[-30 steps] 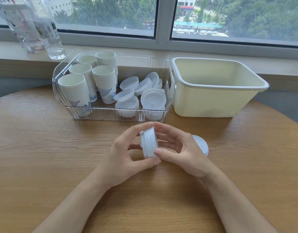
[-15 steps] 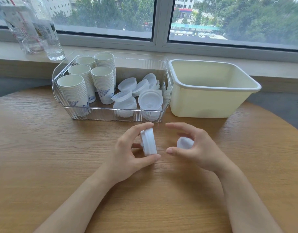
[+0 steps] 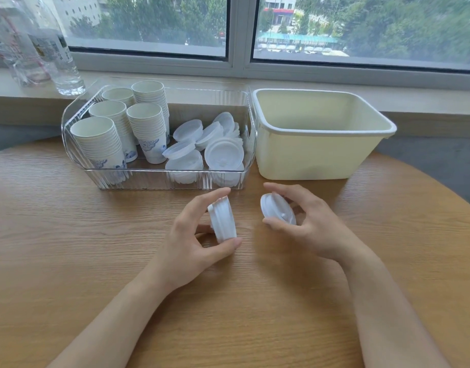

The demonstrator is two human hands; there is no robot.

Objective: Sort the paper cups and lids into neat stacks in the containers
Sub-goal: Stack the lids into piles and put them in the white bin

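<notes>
My left hand (image 3: 191,235) grips a small stack of white lids (image 3: 222,220) on edge between thumb and fingers, just above the table. A single white lid (image 3: 277,211) is held in the curled fingers of my right hand (image 3: 308,221), its face turned toward the stack, a short gap apart. Behind them stands a clear ribbed container (image 3: 159,179). Its left half holds several stacks of paper cups (image 3: 146,128); its right half holds piles of white lids (image 3: 223,155), some leaning.
A cream plastic tub (image 3: 321,155) stands empty to the right of the clear container. Plastic water bottles (image 3: 50,49) stand on the window sill at the back left. The round wooden table (image 3: 69,248) curves away at the right edge.
My right hand let go of the stack, reached right to the lone lid on the table, and now holds it lifted. The left hand kept the stack nearly still.
</notes>
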